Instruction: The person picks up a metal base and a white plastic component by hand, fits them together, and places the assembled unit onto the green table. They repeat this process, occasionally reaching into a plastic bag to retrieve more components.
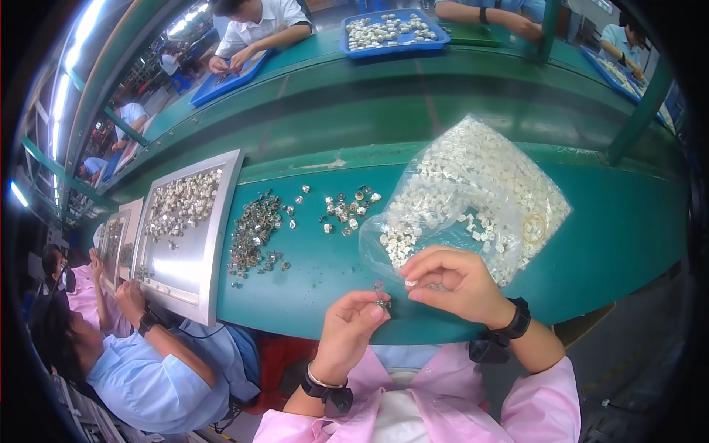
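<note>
Near the table's front edge, my left hand (348, 325) pinches a small metal part (382, 303) between thumb and fingertips. Close to its right, my right hand (461, 284) is closed on a small white plastic piece (410, 283). A gap separates the two pieces. Behind my right hand lies a clear plastic bag (543, 188) full of similar white pieces, its mouth spread toward me. To the left is a heap of small metal parts (255, 229). Between heap and bag sits a loose group of white-and-metal pieces (347, 209).
A metal-framed tray (221, 244) with many small pieces stands at the left of the green table (310, 273). A person in light blue (159, 384) sits beside me there. Across a green ledge, other people work at blue trays (395, 48). A green post (642, 111) rises at right.
</note>
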Available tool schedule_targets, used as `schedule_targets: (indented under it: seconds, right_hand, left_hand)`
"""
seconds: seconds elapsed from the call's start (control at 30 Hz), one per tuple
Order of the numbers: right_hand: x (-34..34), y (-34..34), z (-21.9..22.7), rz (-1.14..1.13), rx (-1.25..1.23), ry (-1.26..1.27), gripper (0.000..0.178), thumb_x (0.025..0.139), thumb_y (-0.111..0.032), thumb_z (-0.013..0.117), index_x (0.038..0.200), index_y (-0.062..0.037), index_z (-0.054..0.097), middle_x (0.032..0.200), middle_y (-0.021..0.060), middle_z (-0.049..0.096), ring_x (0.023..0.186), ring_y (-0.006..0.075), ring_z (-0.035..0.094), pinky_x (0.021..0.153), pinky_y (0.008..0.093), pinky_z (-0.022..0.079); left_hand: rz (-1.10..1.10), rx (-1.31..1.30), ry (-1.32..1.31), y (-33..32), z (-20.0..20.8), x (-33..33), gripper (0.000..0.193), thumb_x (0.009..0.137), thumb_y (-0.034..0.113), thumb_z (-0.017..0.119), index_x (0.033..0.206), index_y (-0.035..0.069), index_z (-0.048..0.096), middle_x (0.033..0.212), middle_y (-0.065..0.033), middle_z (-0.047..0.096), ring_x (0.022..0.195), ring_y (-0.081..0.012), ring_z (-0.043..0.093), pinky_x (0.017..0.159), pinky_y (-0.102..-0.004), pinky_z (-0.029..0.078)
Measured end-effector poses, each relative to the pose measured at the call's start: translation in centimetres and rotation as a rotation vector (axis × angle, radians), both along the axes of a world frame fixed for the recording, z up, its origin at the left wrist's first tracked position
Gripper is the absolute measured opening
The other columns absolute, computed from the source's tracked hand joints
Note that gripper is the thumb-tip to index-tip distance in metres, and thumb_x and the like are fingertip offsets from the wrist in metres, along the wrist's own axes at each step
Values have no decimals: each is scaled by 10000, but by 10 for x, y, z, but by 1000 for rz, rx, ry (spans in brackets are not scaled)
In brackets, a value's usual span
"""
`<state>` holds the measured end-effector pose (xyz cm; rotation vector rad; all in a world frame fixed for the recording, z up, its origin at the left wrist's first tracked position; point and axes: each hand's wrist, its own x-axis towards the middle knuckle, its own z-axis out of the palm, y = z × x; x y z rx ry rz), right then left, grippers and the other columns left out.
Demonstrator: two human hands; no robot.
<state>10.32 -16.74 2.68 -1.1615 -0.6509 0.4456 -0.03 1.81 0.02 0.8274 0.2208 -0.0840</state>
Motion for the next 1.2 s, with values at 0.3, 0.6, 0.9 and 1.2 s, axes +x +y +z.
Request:
schedule_targets:
  seconds: [0.3, 0.6, 0.9, 1.2]
  right_hand:
    - [-1, -2, 1, 68, 5, -2, 259, 772, 136, 626, 1011, 42, 601, 1113, 158, 549, 999, 197, 594, 871, 298, 508]
    - [-2, 0, 1, 23, -89, -111, 224, 773, 125, 630, 976, 34, 643, 1065, 134, 570, 989, 189, 601, 830, 273, 517]
    - [-10, 4, 5, -75, -193, -206, 220, 739, 36, 710, 951, -17, 683, 991, 112, 627, 858, 177, 635, 707, 280, 518]
    - [-6, 3, 4, -109, -169, -520, 187, 749, -15, 721, 931, -46, 698, 898, 80, 659, 758, 176, 652, 635, 261, 515]
  left_hand:
    - [50, -95, 6, -1, 2, 0, 174, 873, 7, 586, 1047, 7, 576, 1114, -149, 597, 960, -208, 621, 868, -311, 500]
    - [96, 57, -78, -13, 6, 0, 183, 852, -34, 593, 1031, -15, 562, 1078, -163, 599, 954, -219, 645, 839, -293, 542]
    - [198, 395, -194, -19, 2, -1, 255, 785, -91, 636, 1030, -35, 592, 1050, -150, 610, 908, -182, 628, 816, -265, 513]
    - [237, 524, -270, -25, 4, -3, 227, 755, -99, 664, 966, -23, 631, 995, -139, 618, 825, -130, 595, 717, -222, 493]
